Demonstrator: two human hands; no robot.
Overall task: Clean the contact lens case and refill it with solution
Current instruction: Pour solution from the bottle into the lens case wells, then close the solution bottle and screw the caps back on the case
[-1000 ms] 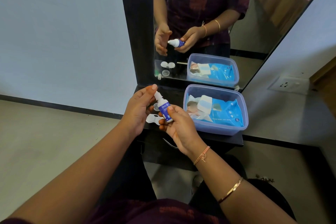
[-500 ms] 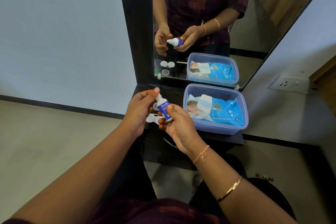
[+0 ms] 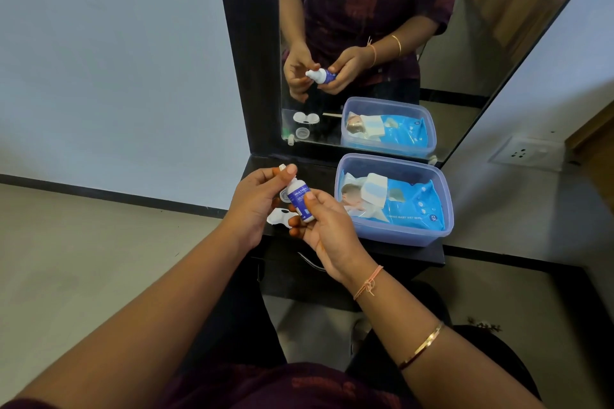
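head view: person stood at a dark shelf (image 3: 428, 256) below a mirror (image 3: 465, 43), both hands raised over the shelf's 9 o'clock end.
right hand (image 3: 327, 229): fingers wrapped around the bottle (image 3: 300, 198), thumb across the blue label; bottle tilted, its top leaning toward 11 o'clock.
left hand (image 3: 255, 202): thumb and fingertips pinched at the bottle's top, where a small white cap (image 3: 282, 167) showed just past the thumb; whether the cap was on or coming off could not be told.
case (image 3: 278, 216): white, on the shelf under the hands, at about 7 o'clock from the bottle, mostly hidden; its reflection in the mirror showed two joined round wells.
loose lid (image 3: 285, 196): a small round clear piece lay on the shelf behind the bottle, so at least one well looked uncovered.
tub (image 3: 442, 209): clear tub at 3 o'clock from the hands, holding a blue wipes pack (image 3: 405, 202) with its flap lifted.
done so far: case was out and apparently opened; bottle was in hand. whether the wells had been wiped or rinsed could not be told.
step in hand: judged to be working the bottle's cap, likely before pouring.
left to do: nozzle was not over the case, and no solution could be seen in it; filling both wells, then closing lids and bottle, probably remained.
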